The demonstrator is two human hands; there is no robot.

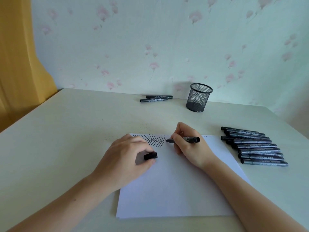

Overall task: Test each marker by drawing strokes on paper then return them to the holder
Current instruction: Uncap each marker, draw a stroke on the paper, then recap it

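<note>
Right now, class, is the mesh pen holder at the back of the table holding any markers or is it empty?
Empty. The mesh holder stands upright, and only its bare base shows through the mesh.

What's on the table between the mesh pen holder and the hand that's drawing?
Nothing: in the head view only bare table lies between the holder and the right hand.

The paper lies on the worktop, with a row of markers just to its right. Behind it stands the holder, and two markers lie left of the holder.
</note>
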